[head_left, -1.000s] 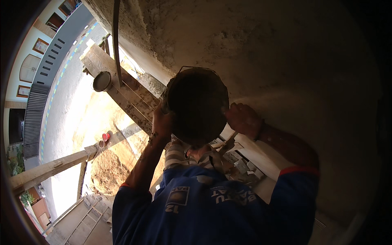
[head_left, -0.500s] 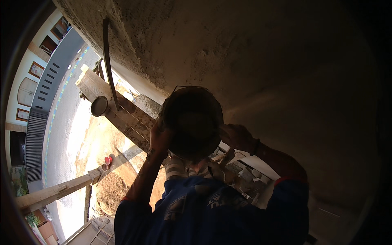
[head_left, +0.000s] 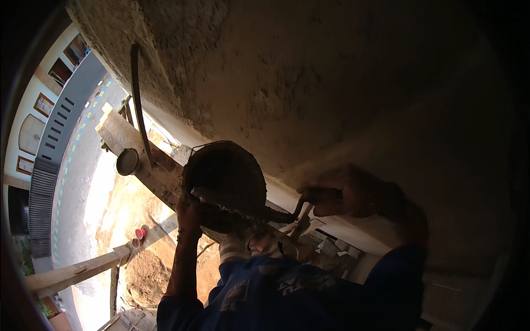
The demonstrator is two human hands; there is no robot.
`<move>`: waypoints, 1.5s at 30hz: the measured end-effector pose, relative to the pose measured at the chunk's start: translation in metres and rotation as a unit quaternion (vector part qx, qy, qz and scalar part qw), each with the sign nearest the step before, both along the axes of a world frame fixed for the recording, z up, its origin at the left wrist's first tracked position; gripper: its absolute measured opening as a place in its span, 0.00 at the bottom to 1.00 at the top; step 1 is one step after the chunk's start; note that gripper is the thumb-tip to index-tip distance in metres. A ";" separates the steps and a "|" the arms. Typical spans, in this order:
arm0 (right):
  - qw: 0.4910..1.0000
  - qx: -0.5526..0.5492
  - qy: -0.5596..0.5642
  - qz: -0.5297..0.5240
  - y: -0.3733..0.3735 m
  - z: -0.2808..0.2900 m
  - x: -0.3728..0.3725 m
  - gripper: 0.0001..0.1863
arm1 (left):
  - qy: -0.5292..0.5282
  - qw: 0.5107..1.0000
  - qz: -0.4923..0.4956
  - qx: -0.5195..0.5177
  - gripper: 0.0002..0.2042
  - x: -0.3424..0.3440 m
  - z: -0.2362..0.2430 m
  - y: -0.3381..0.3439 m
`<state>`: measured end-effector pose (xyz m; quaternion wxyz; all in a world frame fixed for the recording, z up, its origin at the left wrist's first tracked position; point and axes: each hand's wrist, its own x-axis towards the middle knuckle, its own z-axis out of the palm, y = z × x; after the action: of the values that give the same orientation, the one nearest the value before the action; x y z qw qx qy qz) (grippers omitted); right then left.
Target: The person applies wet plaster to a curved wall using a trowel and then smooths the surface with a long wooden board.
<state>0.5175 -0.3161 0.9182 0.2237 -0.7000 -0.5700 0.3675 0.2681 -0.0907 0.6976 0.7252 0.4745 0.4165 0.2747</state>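
A dark round bucket (head_left: 226, 165) with a thin wire handle is held up in front of my body, close to the plastered wall. My left hand (head_left: 188, 215) grips its near left rim. In my right hand (head_left: 353, 193) is the handle of a trowel (head_left: 284, 215), fingers wrapped round it. The trowel's blade reaches across the bucket's mouth, with grey wet mortar (head_left: 215, 199) lying along it. Deep shadow hides how much the bucket contains.
A rough plastered wall (head_left: 309, 94) fills the upper right. Wooden planks (head_left: 160, 176) run below it, bearing a small round container (head_left: 127, 161) and a long curved strip (head_left: 137, 99). A beam (head_left: 77, 270) crosses at lower left, near a red cup (head_left: 141, 233). Sunlit ground lies far below.
The bucket has moved left and lower with my left hand. My right hand has drawn away to the right, and the trowel with mortar on it now shows over the bucket.
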 end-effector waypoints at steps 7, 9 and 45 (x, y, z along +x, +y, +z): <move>0.778 0.279 -0.273 -0.491 -0.043 0.078 0.085 0.31 | 0.095 0.995 0.003 0.011 0.21 -0.015 -0.023 0.000; 0.822 0.262 -0.343 -0.373 -0.041 0.065 0.072 0.29 | 0.092 0.996 -0.005 0.022 0.22 -0.016 -0.024 0.008; 0.961 0.142 -0.229 -0.057 -0.046 -0.218 -0.028 0.16 | 0.058 0.983 -0.159 0.076 0.18 0.028 0.025 -0.015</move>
<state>0.4890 -0.3623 0.6998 0.2052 -0.7580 -0.6112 0.0989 0.2958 -0.1055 0.7227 0.6964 0.6033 0.3550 0.1583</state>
